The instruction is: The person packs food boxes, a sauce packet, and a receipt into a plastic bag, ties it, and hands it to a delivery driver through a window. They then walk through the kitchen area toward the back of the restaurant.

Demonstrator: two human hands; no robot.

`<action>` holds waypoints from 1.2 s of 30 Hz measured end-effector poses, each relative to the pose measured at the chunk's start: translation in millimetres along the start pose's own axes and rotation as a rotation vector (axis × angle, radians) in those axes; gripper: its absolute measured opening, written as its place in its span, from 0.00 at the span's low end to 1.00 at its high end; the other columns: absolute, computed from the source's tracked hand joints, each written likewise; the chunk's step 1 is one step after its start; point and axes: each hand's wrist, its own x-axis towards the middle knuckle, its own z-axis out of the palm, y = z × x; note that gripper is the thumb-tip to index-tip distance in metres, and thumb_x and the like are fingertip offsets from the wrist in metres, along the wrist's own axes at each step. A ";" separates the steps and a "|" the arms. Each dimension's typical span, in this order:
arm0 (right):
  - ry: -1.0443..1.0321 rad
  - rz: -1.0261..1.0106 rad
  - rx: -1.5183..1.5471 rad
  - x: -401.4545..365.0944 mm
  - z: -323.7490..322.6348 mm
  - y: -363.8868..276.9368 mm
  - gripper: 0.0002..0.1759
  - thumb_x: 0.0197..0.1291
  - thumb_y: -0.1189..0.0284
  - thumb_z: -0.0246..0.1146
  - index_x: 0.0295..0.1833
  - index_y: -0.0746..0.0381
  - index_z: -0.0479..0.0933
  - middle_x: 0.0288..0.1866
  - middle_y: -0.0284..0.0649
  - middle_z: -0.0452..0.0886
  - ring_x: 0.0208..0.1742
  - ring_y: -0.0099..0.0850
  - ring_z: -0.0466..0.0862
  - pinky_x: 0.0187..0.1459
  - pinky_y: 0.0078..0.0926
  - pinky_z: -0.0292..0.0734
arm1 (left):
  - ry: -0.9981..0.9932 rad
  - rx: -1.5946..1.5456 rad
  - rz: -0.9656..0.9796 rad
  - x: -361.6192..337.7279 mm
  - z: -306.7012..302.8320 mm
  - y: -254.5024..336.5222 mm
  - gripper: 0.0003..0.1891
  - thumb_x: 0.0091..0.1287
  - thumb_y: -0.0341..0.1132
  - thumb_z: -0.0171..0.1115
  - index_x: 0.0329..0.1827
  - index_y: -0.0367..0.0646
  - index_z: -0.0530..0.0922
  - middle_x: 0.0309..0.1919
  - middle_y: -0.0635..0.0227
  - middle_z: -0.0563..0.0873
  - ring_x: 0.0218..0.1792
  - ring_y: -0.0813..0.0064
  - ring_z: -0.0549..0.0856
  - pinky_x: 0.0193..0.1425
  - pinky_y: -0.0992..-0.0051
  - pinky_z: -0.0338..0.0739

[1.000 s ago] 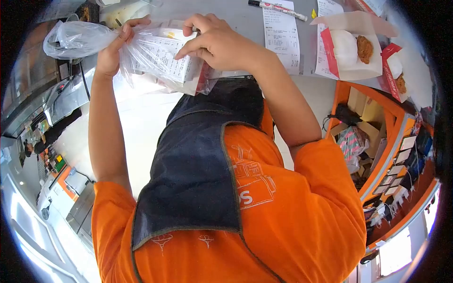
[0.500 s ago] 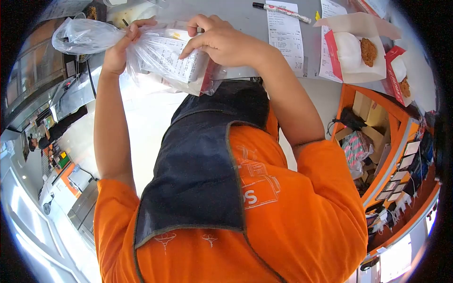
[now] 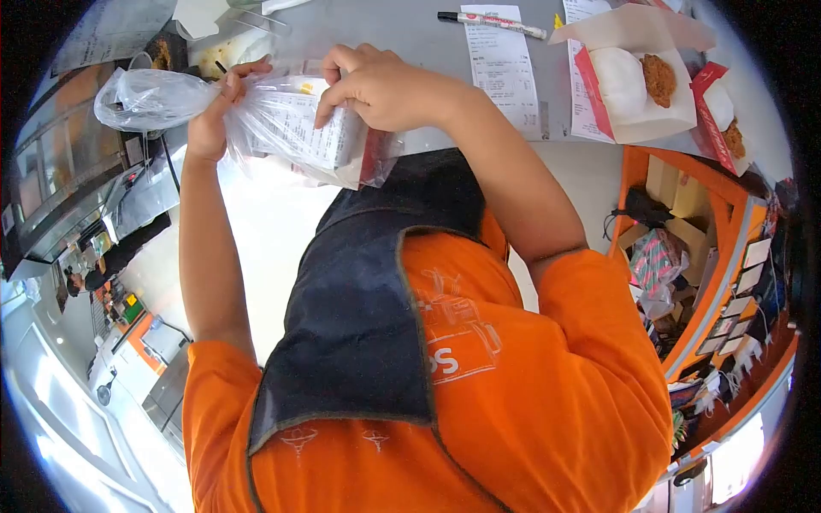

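A: Where's the plastic bag [image 3: 256,132]?

B: Between the hands; the left hand [image 3: 218,115] is closed around its gathered neck, the loose end jutting out past it on the left.

A: And the right hand [image 3: 376,90]?

B: Bent over the bag's filled end, touching it beside a printed slip [image 3: 299,115]; whether it pinches anything, I cannot tell.

A: What's on the tabletop [image 3: 419,38]?

B: Right of both hands, a marker [image 3: 492,23] across a receipt [image 3: 503,81]; farther right, an open box [image 3: 654,128] holding fried chicken [image 3: 658,79].
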 end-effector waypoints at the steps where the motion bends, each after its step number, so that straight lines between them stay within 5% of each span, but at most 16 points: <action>1: -0.024 0.017 0.014 1.0 -3.0 -1.8 0.22 0.58 0.83 0.53 0.43 0.45 0.87 0.50 0.35 0.70 0.56 0.37 0.70 0.62 0.34 0.65 | -0.002 0.006 0.015 -0.8 -2.0 -0.1 0.25 0.76 0.50 0.44 0.55 0.37 0.79 0.57 0.66 0.79 0.54 0.76 0.73 0.64 0.77 0.60; 4: -0.040 0.048 0.009 0.1 -3.3 -5.3 0.23 0.57 0.83 0.53 0.42 0.44 0.87 0.51 0.35 0.70 0.56 0.37 0.70 0.63 0.34 0.64 | -0.009 0.008 -0.039 -1.6 -6.2 0.1 0.26 0.75 0.51 0.45 0.55 0.36 0.79 0.58 0.64 0.79 0.59 0.73 0.72 0.67 0.76 0.59; 8: -0.012 0.065 -0.015 -4.1 -0.8 -8.7 0.23 0.56 0.83 0.54 0.41 0.44 0.88 0.52 0.36 0.69 0.57 0.38 0.69 0.64 0.36 0.63 | 0.059 0.183 0.186 -5.3 2.6 6.5 0.34 0.73 0.61 0.39 0.63 0.40 0.76 0.66 0.60 0.76 0.70 0.66 0.66 0.75 0.64 0.50; 12: 0.062 0.103 -0.072 -9.6 2.7 -15.5 0.23 0.56 0.83 0.55 0.41 0.43 0.88 0.52 0.36 0.69 0.57 0.38 0.69 0.64 0.41 0.59 | 0.177 0.359 0.518 -19.6 14.5 24.3 0.37 0.76 0.60 0.33 0.45 0.34 0.84 0.64 0.55 0.78 0.77 0.62 0.57 0.80 0.59 0.36; 15: 0.055 0.146 -0.114 -12.2 0.7 -22.3 0.22 0.56 0.82 0.56 0.41 0.42 0.88 0.51 0.35 0.69 0.58 0.37 0.69 0.64 0.39 0.57 | -0.127 0.235 0.506 -21.9 0.2 15.1 0.35 0.77 0.58 0.35 0.42 0.34 0.83 0.58 0.52 0.81 0.71 0.61 0.69 0.81 0.59 0.37; 16: 0.067 0.148 -0.119 -11.7 0.7 -23.6 0.22 0.56 0.82 0.56 0.41 0.42 0.88 0.51 0.35 0.69 0.58 0.37 0.69 0.64 0.38 0.57 | -0.088 0.144 0.542 -24.0 6.2 21.7 0.34 0.77 0.57 0.37 0.32 0.35 0.80 0.42 0.56 0.87 0.51 0.63 0.84 0.77 0.61 0.54; 19: 0.116 0.131 -0.141 -10.9 7.2 -25.4 0.23 0.55 0.83 0.56 0.41 0.42 0.88 0.50 0.35 0.69 0.58 0.36 0.69 0.64 0.37 0.56 | -0.088 -0.304 0.303 -15.6 9.1 -14.3 0.32 0.77 0.58 0.39 0.26 0.39 0.74 0.24 0.65 0.79 0.32 0.70 0.78 0.58 0.69 0.70; 22: 0.168 0.096 -0.183 -7.3 9.5 -27.4 0.24 0.53 0.84 0.57 0.42 0.42 0.88 0.51 0.36 0.69 0.60 0.37 0.69 0.65 0.37 0.55 | 0.016 -0.046 0.214 -12.3 20.8 -13.2 0.30 0.76 0.59 0.41 0.24 0.41 0.69 0.20 0.71 0.69 0.26 0.75 0.68 0.41 0.74 0.67; 30: 0.304 0.166 -0.193 -25.4 14.5 -51.4 0.27 0.51 0.88 0.53 0.45 0.46 0.88 0.60 0.40 0.70 0.62 0.37 0.70 0.62 0.39 0.63 | -0.293 -0.261 0.239 5.3 -3.1 -3.3 0.27 0.77 0.56 0.41 0.26 0.44 0.66 0.21 0.73 0.67 0.28 0.77 0.68 0.41 0.76 0.66; 36: 0.309 0.234 -0.256 -35.0 20.5 -91.3 0.21 0.52 0.77 0.62 0.49 0.44 0.86 0.61 0.43 0.69 0.65 0.45 0.65 0.68 0.42 0.55 | -0.550 -0.256 0.358 13.2 -20.0 -14.0 0.29 0.76 0.60 0.36 0.28 0.43 0.65 0.25 0.73 0.67 0.35 0.75 0.70 0.51 0.74 0.65</action>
